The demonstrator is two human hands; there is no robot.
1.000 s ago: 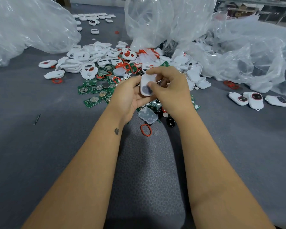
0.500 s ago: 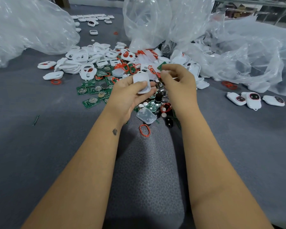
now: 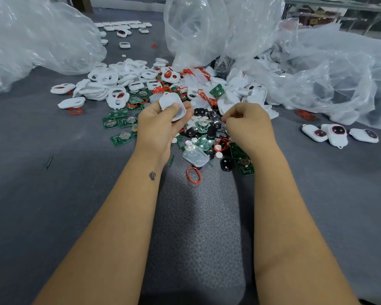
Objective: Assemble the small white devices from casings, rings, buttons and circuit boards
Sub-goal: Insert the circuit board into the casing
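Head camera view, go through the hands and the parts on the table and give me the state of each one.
left hand: grips a white casing
white casing: held off the table, tilted
right hand: fingers curled over the parts pile; what they pinch is hidden
red ring: lying loose on the mat
three assembled devices: set aside at the right
plastic bags: open, crumpled

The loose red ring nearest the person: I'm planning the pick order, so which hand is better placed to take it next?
Probably the right hand. The left hand already grips a white casing, while the right, fingers curled, shows nothing clearly held. The red ring lies between both forearms.
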